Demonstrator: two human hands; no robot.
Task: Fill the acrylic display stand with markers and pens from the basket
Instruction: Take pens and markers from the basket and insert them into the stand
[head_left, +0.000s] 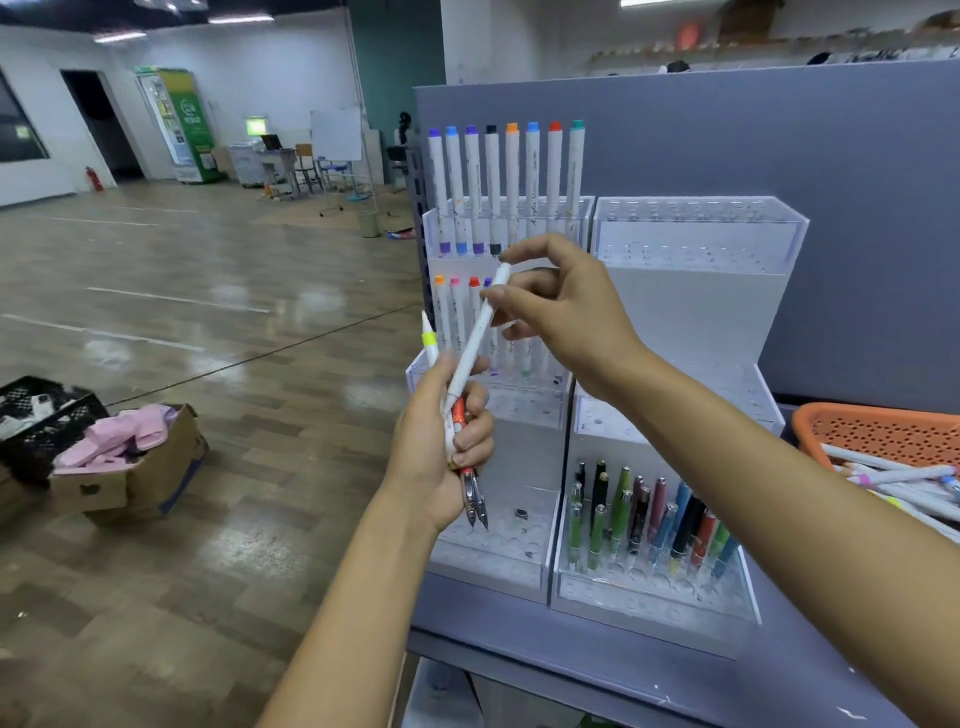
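Grey bench (519, 613) carries the part-filled acrylic display stand (696, 228), in front of which the left hand (441, 441) grips a pen bundle (477, 501) while the right hand (571, 312) pinches a white marker (478, 338), likely bound for a free hole.

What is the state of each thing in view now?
Left hand: grips a bundle of pens and markers.
Right hand: pinches the white marker near its top.
White marker: tilted, lower end in bundle.
Left stand's top row: eight upright markers.
Right stand's top tier: empty.
Right stand's bottom tier: holds standing pens.
Basket: holds loose markers.
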